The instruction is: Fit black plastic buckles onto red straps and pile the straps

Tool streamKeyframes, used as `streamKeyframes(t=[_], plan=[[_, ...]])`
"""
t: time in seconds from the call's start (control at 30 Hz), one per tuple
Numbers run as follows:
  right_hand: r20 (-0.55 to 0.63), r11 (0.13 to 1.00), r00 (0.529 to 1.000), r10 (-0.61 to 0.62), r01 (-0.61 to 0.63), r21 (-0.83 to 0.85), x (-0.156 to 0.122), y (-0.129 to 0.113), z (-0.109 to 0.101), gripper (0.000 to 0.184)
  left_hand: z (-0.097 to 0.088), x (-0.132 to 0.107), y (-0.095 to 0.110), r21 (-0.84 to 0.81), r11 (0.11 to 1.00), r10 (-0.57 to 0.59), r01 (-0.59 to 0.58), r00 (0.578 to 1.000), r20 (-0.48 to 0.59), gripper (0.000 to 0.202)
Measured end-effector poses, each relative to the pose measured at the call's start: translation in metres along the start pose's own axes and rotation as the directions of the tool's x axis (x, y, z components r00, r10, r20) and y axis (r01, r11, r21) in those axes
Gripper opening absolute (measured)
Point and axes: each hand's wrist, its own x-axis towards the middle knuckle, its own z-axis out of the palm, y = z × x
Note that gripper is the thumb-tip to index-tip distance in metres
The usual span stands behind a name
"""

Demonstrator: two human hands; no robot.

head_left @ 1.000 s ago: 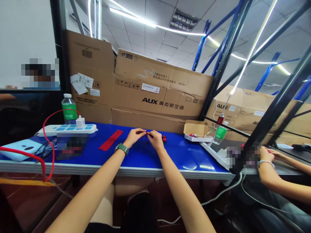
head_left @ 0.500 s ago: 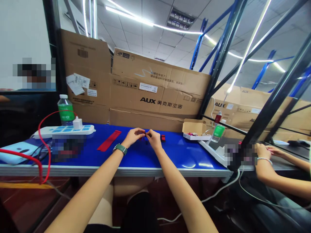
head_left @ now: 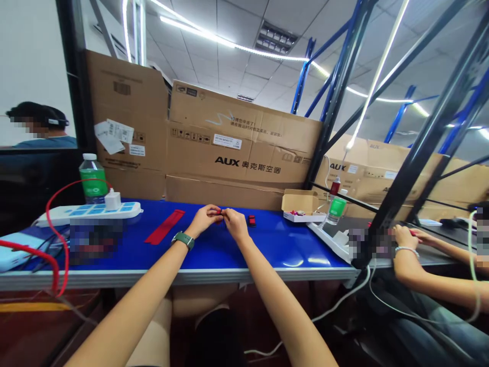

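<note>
Left hand and right hand close together over a blue table, fingertips pinched on a small red piece between them (mostly hidden by the fingers, so its long axis impossible to make out). Left fingertips seemingly a little nearer to it, though hard to be sure. Just right of the right hand, a small red-and-black piece lying apart. Farther left, a long red strip slanting across the tabletop.
</note>
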Motion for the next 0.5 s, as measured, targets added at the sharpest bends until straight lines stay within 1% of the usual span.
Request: streamKeyframes(t=[0.07,0.13,0.2,0.27,0.33,0.4,0.5], plan=[[0.012,1.0,1.0,-0.017,0.017,-0.003,0.0,-0.006,-0.001,0.022,0.0,0.0,0.0,0.045,0.999,0.033,-0.031,0.998,-0.057,0.056],[0.0,0.999,1.0,-0.03,0.03,0.031,0.0,-0.009,0.0,0.024,0.0,-0.002,0.003,0.159,0.984,0.103,-0.084,0.988,-0.116,0.045],[-0.012,0.999,1.0,-0.012,0.013,0.05,0.0,-0.008,0.003,0.017,0.002,-0.005,0.007,0.314,0.937,0.191,-0.15,0.976,-0.105,0.032],[-0.015,0.998,0.999,0.036,-0.035,0.046,0.001,-0.006,0.006,0.007,0.004,-0.009,0.012,0.44,0.872,0.256,-0.214,0.966,-0.037,0.023],[-0.024,0.996,0.995,0.093,-0.093,0.018,0.002,-0.002,0.008,0.005,0.007,-0.011,0.016,0.491,0.838,0.272,-0.238,0.962,0.001,0.03],[-0.051,0.99,0.989,0.137,-0.139,-0.034,0.002,-0.001,0.007,0.007,0.009,-0.012,0.017,0.51,0.83,0.266,-0.224,0.964,-0.01,0.037],[-0.159,0.976,0.969,0.188,-0.202,-0.08,0.003,-0.002,0.005,0.009,0.009,-0.011,0.017,0.538,0.818,0.264,-0.204,0.964,-0.036,0.034]])
